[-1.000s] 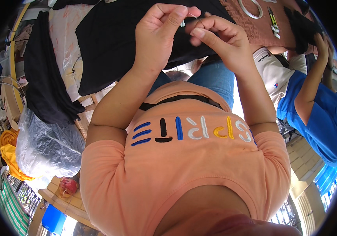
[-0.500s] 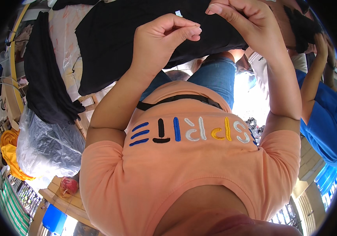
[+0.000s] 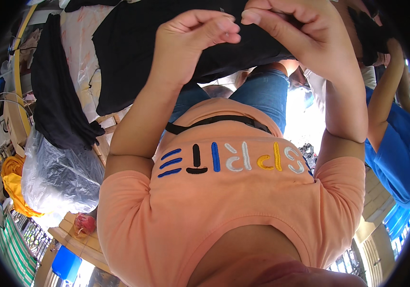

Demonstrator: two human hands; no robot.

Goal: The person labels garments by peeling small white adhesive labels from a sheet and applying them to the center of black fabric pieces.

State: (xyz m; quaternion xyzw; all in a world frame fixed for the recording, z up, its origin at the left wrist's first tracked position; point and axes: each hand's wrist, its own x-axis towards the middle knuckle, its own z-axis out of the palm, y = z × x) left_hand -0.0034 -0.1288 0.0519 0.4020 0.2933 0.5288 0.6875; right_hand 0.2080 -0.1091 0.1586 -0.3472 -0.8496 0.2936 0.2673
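A clear plastic bag (image 3: 54, 177) of dark material lies at the near left. The left hand (image 3: 190, 40) is curled closed, fingertips pinching the black garment (image 3: 138, 48) spread across the far side. The right hand (image 3: 300, 33) is just beside it, fingers bent and gripping the same garment's edge.

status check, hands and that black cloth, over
Left hand pinched shut at black cloth. Right hand pinching its upper edge. Cloth spread over table. Another person's arm close on right.
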